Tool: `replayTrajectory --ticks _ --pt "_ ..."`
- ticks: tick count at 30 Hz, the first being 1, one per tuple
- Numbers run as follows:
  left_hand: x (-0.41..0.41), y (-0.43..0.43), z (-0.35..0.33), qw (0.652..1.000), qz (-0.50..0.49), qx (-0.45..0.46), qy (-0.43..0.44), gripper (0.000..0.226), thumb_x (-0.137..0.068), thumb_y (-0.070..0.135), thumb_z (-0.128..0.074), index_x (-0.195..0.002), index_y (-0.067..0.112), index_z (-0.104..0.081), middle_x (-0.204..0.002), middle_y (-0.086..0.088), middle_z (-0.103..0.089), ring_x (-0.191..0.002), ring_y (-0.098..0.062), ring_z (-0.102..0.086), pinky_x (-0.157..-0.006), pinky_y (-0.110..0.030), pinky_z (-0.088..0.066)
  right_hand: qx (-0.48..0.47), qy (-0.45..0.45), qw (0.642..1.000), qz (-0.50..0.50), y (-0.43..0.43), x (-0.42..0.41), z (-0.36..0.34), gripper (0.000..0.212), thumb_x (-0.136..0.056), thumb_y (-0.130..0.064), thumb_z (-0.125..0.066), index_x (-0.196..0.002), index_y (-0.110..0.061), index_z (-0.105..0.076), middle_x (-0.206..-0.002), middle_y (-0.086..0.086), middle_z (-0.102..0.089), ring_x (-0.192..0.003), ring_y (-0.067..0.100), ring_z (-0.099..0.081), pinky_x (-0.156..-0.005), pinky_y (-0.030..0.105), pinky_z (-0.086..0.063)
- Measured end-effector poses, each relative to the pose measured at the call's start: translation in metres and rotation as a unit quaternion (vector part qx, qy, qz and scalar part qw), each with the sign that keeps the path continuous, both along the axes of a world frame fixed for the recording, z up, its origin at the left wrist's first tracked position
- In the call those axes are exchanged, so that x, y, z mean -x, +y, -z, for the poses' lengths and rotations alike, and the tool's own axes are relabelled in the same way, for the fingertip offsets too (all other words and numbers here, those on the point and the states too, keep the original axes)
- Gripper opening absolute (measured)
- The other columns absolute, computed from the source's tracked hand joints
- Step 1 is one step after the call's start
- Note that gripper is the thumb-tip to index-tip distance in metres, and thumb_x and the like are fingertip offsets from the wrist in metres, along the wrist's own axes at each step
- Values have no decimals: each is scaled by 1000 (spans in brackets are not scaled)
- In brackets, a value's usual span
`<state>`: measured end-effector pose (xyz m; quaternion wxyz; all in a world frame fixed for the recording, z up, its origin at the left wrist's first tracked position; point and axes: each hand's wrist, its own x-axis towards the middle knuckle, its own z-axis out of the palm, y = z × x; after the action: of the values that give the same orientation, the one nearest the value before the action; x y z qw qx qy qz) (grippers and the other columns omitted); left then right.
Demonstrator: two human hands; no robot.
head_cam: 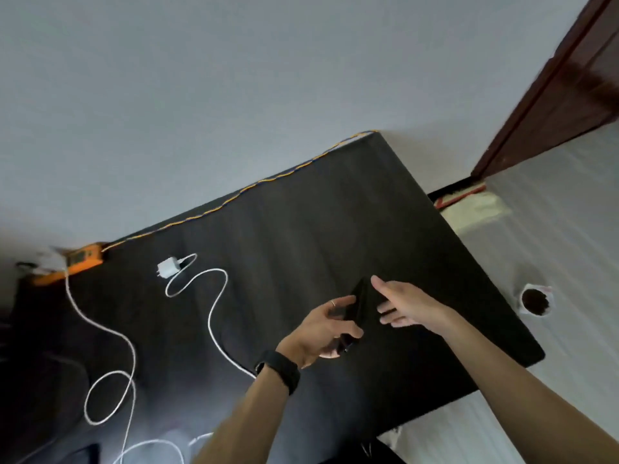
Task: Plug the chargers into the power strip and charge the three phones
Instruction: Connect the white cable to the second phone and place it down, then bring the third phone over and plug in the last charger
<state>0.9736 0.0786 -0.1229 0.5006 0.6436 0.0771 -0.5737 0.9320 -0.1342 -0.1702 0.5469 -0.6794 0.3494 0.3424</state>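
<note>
My left hand (326,329) grips a black phone (357,304), held tilted on edge above the dark table (301,229). My right hand (407,304) hovers just right of the phone with its fingers spread, holding nothing. A white charger brick (166,267) lies unplugged on the table at the left, and its white cable (214,316) winds toward my left wrist. The orange power strip (75,262) sits at the table's far left corner; a second white cable (110,333) runs from it down the left side in loops. Something dark, possibly another phone (85,455), lies at the bottom left edge.
A yellow and blue twisted cord (268,178) runs along the table's back edge against the grey wall. On the pale floor to the right stands a small white cup with dark contents (535,300). A brown door frame (549,88) rises at the upper right.
</note>
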Motion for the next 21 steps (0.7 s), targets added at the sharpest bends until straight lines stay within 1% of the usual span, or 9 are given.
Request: replayTrajectory --ticks 2,5,7,10,12,13,15,18,21 --pt "40 32 -12 999 -12 -6 -33 69 -71 8 -79 -129 38 -58 -120 2 -66 -91 -9 -70 -66 -24 -56 -82 -29 996 2 38 16 -13 55 -89 -62 -61 -126 -22 -59 -107 6 -74 -87 21 -77 -68 34 -63" --pt "91 82 -19 994 -65 -37 -84 76 -72 -5 -78 -137 20 -50 -129 -6 -62 -114 -16 -63 -86 -32 -58 -68 -79 993 -53 99 42 -17 26 -96 -27 -66 -120 -16 -65 -110 11 -71 -92 25 -75 -75 42 -64" --pt "119 118 -18 985 -129 -45 -102 77 -73 -11 -77 -140 12 -45 -131 -10 -61 -118 -20 -61 -96 -34 -55 -80 -85 991 -71 137 58 -14 24 -97 -15 -63 -121 -17 -63 -114 12 -68 -96 27 -73 -73 44 -64" --pt "151 168 -17 974 -204 -42 -90 63 -83 -11 -68 -140 8 -48 -118 -14 -66 -97 -17 -65 -78 -19 -55 -116 -81 986 -88 182 78 -13 29 -98 -7 -59 -125 -18 -62 -112 14 -67 -94 27 -71 -68 43 -63" --pt "173 204 -15 969 -224 -57 -86 57 -88 -12 -60 -140 9 -50 -99 -15 -63 -76 -13 -61 -64 -17 -51 -137 -75 982 -105 213 91 -13 30 -98 -5 -59 -124 -19 -63 -105 14 -68 -89 26 -70 -70 46 -63" --pt "183 221 -13 968 -232 -56 -80 56 -90 -12 -57 -140 13 -52 -95 -15 -60 -71 -16 -58 -61 -19 -50 -146 -71 980 -117 228 96 -12 29 -98 -4 -58 -121 -21 -64 -103 15 -68 -89 27 -70 -74 50 -63" --pt "198 249 -10 963 -260 -44 -52 56 -91 -11 -54 -138 20 -53 -95 -19 -59 -74 -22 -57 -61 -25 -52 -157 -67 975 -141 256 103 -12 29 -98 -4 -58 -118 -23 -65 -102 16 -71 -91 29 -72 -78 52 -62" --pt "214 287 1 949 -314 -23 -26 58 -91 -12 -53 -137 23 -51 -97 -22 -60 -64 -19 -57 -53 -26 -51 -137 -73 971 -183 297 105 -9 29 -96 -6 -59 -120 -23 -65 -97 13 -72 -83 22 -72 -72 45 -62" --pt "216 317 19 941 -336 -44 -11 65 -90 -12 -52 -138 31 -45 -96 -20 -57 -68 -24 -50 -59 -31 -45 -83 -70 971 -214 328 104 -4 31 -96 -7 -57 -122 -23 -65 -101 14 -74 -84 19 -71 -76 38 -63"
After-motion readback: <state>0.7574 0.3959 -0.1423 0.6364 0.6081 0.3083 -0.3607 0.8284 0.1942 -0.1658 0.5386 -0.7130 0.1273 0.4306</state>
